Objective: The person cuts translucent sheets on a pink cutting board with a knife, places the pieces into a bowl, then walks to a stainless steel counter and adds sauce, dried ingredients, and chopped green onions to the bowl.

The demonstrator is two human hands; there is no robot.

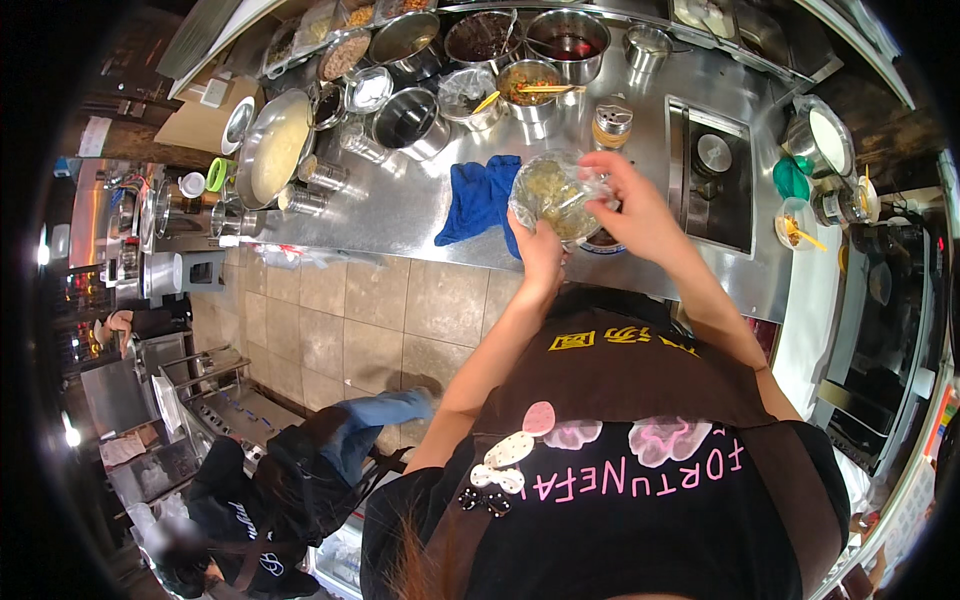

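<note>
A round bowl with pale yellowish-green contents is wrapped in clear plastic film. My left hand grips its near left side, holding it over the front of the steel counter. At the bowl's right rim, the fingers of my right hand pinch a gathered part of the film. What exactly the contents are cannot be told through the plastic. A blue cloth lies on the counter just left of the bowl. Partly hidden beneath my hands is a dish with a blue-patterned rim.
Steel pots and a pot of chopped vegetables line the counter's back. A shaker jar stands behind my right hand, near a recessed well. A wide pan is at left. Another person is behind, on the left.
</note>
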